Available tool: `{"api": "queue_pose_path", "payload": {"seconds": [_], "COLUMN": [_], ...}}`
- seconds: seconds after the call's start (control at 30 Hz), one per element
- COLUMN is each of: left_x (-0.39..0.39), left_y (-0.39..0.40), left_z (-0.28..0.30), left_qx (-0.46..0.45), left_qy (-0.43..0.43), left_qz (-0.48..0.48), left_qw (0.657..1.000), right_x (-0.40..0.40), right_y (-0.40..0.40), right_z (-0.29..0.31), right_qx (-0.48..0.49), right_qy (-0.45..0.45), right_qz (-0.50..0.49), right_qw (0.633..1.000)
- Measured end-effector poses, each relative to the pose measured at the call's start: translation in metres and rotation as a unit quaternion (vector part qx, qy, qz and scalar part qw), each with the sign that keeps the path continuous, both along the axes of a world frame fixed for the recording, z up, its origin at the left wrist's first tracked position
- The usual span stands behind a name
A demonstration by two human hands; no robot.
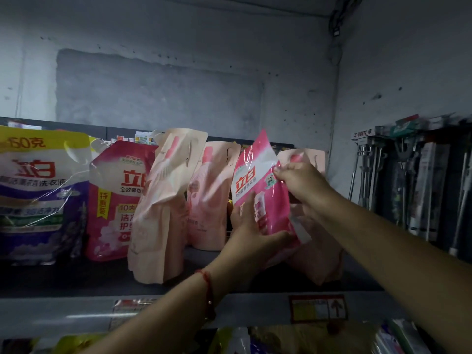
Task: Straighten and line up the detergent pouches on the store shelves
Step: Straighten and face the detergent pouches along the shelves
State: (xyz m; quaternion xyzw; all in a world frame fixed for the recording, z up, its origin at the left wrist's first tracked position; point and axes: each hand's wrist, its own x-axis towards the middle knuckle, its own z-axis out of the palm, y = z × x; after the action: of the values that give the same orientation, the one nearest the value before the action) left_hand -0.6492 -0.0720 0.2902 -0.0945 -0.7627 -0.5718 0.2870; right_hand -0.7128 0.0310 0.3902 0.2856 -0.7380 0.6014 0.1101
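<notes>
From the head view, your left hand (pixel 251 232) cups the lower edge of the bright pink pouch (pixel 260 190), fingers curled round it, while your right hand (pixel 300 183) pinches its upper right edge between thumb and fingertips. The pouch is tilted and held above the dark shelf (pixel 76 277), in front of a pale pink pouch (pixel 310 159). To the left stand a leaning pale pouch (pixel 166 200), another pale one (pixel 210 198), a magenta pouch (pixel 115 200) and a purple bag (pixel 38 195). What look like hanging tools (pixel 408 180) blur at the right.
</notes>
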Motion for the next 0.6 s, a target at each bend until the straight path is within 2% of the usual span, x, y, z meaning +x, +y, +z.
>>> {"api": "queue_pose_path", "payload": {"seconds": [0.1, 0.17, 0.23, 0.3, 0.43, 0.6], "left_x": [-0.002, -0.004, -0.006, -0.003, -0.002, 0.007], "left_y": [0.004, 0.009, 0.014, 0.013, -0.009, -0.033], "left_z": [-0.003, -0.006, -0.012, -0.018, -0.032, -0.029], "left_qx": [-0.136, -0.273, -0.352, -0.403, -0.495, -0.489], "left_qy": [0.065, 0.091, 0.129, 0.134, 0.043, -0.002], "left_qz": [0.048, 0.120, 0.175, 0.195, 0.242, 0.219], "left_qw": [0.987, 0.950, 0.910, 0.884, 0.833, 0.845], "right_x": [0.009, 0.012, 0.015, 0.017, 0.024, 0.031], "right_y": [0.013, 0.017, 0.020, 0.021, 0.009, -0.011], "right_z": [-0.010, -0.020, -0.033, -0.048, -0.090, -0.118], "right_qx": [-0.048, -0.091, -0.136, -0.188, -0.246, -0.223], "right_qy": [-0.008, -0.024, -0.042, -0.058, -0.099, -0.015], "right_qz": [0.013, 0.028, 0.033, 0.042, 0.060, -0.003], "right_qw": [0.999, 0.995, 0.989, 0.980, 0.962, 0.975]}}
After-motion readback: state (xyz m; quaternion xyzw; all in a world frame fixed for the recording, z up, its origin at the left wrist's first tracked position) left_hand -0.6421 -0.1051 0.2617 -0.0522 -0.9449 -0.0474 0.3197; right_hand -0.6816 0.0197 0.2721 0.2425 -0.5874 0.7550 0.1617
